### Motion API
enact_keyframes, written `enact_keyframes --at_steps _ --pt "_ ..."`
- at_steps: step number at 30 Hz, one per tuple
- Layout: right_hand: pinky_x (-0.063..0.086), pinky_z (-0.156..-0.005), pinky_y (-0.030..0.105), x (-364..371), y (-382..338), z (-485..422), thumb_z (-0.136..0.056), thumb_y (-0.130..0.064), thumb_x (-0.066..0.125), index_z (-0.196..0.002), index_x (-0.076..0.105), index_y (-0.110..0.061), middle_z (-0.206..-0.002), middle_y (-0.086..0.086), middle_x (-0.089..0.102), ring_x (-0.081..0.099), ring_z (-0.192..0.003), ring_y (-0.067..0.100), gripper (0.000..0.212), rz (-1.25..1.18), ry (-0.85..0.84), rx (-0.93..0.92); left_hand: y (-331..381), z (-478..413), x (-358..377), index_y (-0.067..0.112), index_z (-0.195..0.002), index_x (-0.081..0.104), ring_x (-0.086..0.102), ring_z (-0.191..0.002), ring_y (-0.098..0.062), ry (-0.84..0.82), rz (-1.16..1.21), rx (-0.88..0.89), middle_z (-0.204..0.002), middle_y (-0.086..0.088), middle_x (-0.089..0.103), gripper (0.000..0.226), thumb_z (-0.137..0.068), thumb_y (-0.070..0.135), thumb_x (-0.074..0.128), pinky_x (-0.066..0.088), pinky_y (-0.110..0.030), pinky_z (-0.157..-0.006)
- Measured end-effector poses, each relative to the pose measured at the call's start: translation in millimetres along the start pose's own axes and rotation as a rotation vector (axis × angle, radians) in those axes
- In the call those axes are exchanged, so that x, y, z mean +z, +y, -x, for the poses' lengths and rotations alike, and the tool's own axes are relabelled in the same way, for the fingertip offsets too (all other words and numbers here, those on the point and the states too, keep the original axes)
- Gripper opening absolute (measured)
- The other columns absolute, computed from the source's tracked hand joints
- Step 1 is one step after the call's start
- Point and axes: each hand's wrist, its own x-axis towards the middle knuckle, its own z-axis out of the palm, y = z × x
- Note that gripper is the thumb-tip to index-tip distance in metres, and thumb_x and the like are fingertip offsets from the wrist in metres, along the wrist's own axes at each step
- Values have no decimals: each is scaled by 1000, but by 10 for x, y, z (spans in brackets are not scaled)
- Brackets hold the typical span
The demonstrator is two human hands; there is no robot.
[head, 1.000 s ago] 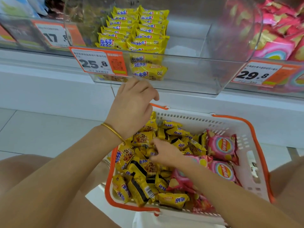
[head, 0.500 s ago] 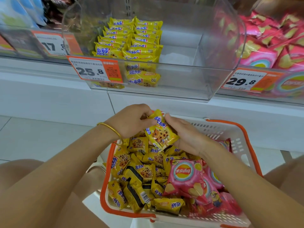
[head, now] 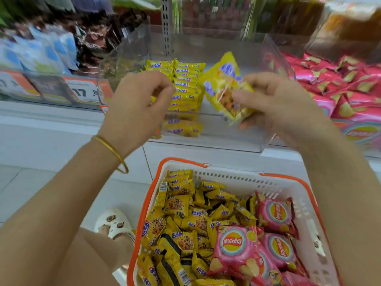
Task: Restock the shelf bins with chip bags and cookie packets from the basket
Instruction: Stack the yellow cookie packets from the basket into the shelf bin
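Cookie packet (head: 223, 87), long axis near upright, pinched by right hand (head: 278, 104), left hand (head: 138, 104) curled, empty

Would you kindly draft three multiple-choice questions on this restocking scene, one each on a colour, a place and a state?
1. What colour are the chip bags in the basket? A. blue B. green C. pink
2. Where are the yellow cookie packets that the right hand holds? A. in the basket B. up before the clear shelf bin C. on the floor
3. How is the right hand? A. flat and empty B. gripping the packets C. resting on the basket rim
Key: 1 C, their wrappers are pink; 2 B, held before the bin's front, above the basket; 3 B, fingers curl round them.
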Motion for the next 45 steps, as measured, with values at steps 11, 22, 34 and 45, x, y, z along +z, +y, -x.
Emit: enact_keyframes --at_steps 11,22,34,45 --pt "56 -72 34 -87 93 -483 -81 -3 64 -86 61 -19 -92 11 62 59 -76 17 18 385 -73 201 -25 -370 133 12 -83 70 64 -87 -12 -746 15 -242 -88 2 71 44 -101 31 34 50 -32 -88" --pt "55 -62 24 -91 145 -586 -83 -4 60 -93 66 -18 -80 2 59 59 -70 13 17 528 -252 248 -45 -367 138 19 -115 59 50 -112 -15 -728 -91 -116 -119 5 58 34 -103 24 27 35 -27 -97" --pt "59 -74 37 288 167 -816 -79 -8 75 -73 56 -13 -75 2 53 60 -69 18 21 596 -368 326 -142 -369 248 15 -117 65 47 -99 -11 -546 -150 58 -106 0 57 42 -88 28 37 31 -18 -85" --pt "55 -85 39 444 184 -882 -85 -1 65 -88 67 -6 -93 9 69 68 -88 24 6 403 -390 465 -260 -343 151 8 -67 63 53 -80 -29 -506 -380 -7 -77 -10 58 63 -67 51 18 48 -44 -74"
